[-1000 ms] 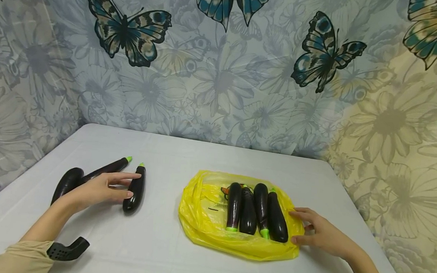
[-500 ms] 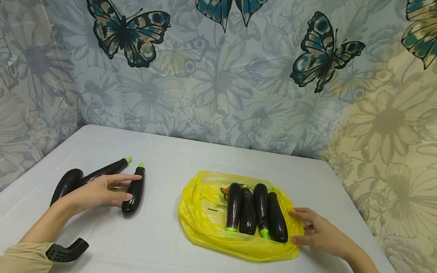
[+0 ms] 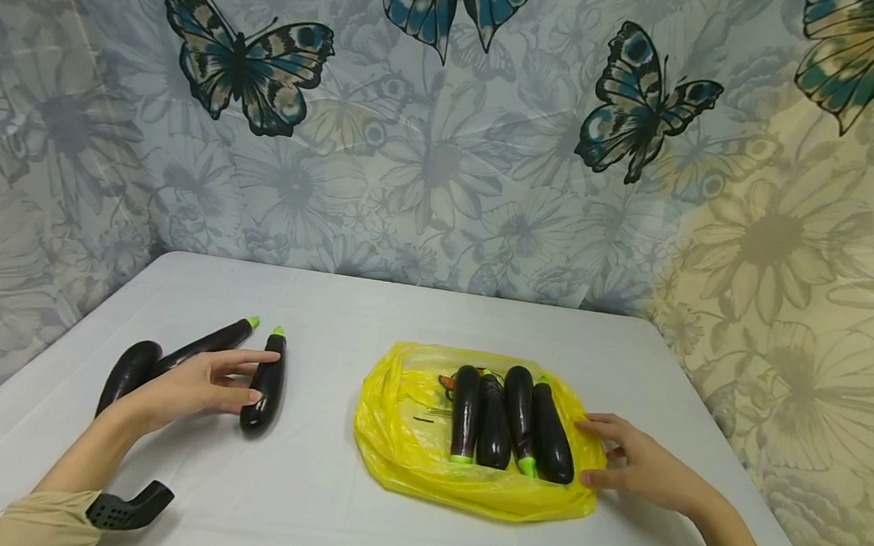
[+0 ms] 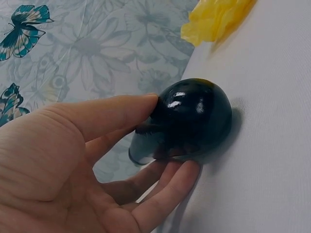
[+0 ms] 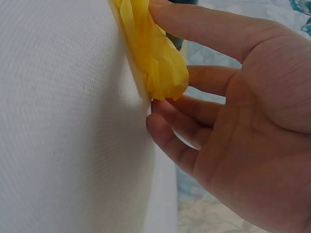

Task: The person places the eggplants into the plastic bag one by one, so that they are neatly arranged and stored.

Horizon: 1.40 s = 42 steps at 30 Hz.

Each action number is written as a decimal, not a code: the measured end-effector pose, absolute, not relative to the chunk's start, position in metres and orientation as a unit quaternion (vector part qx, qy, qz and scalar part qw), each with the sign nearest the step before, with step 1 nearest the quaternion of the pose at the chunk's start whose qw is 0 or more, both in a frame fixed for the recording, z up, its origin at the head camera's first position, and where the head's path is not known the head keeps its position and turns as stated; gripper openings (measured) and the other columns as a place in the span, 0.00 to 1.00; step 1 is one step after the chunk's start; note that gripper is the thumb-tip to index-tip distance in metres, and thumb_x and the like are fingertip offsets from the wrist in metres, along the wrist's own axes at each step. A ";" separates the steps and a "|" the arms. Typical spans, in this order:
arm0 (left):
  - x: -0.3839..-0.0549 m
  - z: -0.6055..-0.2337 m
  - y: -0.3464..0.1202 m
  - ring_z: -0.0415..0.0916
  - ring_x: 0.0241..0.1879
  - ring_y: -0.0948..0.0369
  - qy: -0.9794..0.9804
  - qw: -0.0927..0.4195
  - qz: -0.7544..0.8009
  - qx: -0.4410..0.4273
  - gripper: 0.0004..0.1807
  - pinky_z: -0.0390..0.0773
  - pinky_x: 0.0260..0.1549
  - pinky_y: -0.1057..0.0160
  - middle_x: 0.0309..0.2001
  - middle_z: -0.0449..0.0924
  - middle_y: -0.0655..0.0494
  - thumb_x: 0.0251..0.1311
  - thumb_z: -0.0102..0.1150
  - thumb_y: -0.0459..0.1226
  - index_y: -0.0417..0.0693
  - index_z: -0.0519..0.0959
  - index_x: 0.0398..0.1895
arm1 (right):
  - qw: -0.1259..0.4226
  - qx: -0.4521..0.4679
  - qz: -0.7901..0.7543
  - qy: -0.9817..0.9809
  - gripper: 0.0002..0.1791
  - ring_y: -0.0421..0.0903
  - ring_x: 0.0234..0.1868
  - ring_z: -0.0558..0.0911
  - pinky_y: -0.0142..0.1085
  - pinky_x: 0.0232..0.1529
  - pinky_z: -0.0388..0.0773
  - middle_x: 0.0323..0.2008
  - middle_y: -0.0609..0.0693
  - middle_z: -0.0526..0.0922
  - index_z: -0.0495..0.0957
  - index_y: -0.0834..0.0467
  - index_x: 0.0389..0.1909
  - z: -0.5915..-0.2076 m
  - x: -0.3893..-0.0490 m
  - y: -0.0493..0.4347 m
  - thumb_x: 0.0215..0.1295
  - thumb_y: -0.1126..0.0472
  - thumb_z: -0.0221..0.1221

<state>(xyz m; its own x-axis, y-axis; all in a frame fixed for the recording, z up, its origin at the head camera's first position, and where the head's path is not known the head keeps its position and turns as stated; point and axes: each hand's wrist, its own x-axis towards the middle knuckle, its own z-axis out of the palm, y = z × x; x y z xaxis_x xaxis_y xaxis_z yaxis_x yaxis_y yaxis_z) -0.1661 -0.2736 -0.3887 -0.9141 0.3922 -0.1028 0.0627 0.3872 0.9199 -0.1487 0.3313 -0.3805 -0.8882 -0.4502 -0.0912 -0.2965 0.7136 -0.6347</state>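
Note:
My left hand (image 3: 201, 384) grips a dark, glossy eggplant (image 3: 264, 392) at the table's left, its green stem end pointing away. In the left wrist view, the thumb lies against one side of this eggplant (image 4: 199, 116) and the fingers curl along the other. Right of the middle lies a yellow plastic bag (image 3: 396, 454), spread open, with several eggplants (image 3: 495, 423) side by side on it. My right hand (image 3: 643, 465) holds the right edge of the bag; in the right wrist view, crumpled yellow plastic (image 5: 163, 73) sits between thumb and fingers.
Two more eggplants, one thick (image 3: 129, 371) and one slim (image 3: 210, 344), lie behind the left hand and forearm. A white cloth (image 3: 310, 499) covers the table. Butterfly-patterned wall fabric (image 3: 443, 173) rises behind its far edge.
The head view has shifted slightly, so the scene sits a little further left. Both hands stay at the same eggplant and bag edge, with hardly any movement.

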 end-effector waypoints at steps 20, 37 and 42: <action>-0.165 -0.389 -0.272 0.73 0.58 0.49 0.838 0.131 0.511 0.138 0.34 0.78 0.47 0.60 0.66 0.64 0.37 0.60 0.69 0.43 0.54 0.70 0.70 | 0.131 -0.191 -0.327 0.916 0.42 0.54 0.51 0.74 0.37 0.45 0.77 0.66 0.71 0.61 0.67 0.68 0.67 -0.379 -0.149 0.330 0.57 0.52 0.71; -0.163 -0.387 -0.270 0.74 0.57 0.50 0.835 0.134 0.517 0.129 0.34 0.78 0.47 0.61 0.67 0.63 0.35 0.59 0.70 0.42 0.54 0.70 0.70 | 0.128 -0.200 -0.329 0.914 0.41 0.54 0.50 0.74 0.36 0.44 0.77 0.66 0.71 0.61 0.67 0.68 0.67 -0.380 -0.149 0.331 0.58 0.52 0.71; -0.163 -0.388 -0.269 0.74 0.58 0.50 0.834 0.135 0.519 0.128 0.34 0.78 0.47 0.61 0.67 0.62 0.36 0.59 0.70 0.42 0.54 0.71 0.69 | 0.126 -0.197 -0.326 0.916 0.41 0.54 0.50 0.74 0.36 0.45 0.77 0.66 0.71 0.61 0.68 0.68 0.67 -0.380 -0.149 0.331 0.57 0.52 0.71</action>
<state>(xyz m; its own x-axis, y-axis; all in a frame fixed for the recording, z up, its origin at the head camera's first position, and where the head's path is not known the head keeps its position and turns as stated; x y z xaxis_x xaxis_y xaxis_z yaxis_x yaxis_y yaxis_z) -0.1630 -0.2691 -0.3879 -0.9308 0.3540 -0.0910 0.0745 0.4275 0.9010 -0.1492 0.3306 -0.3805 -0.8911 -0.4422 -0.1022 -0.2783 0.7101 -0.6468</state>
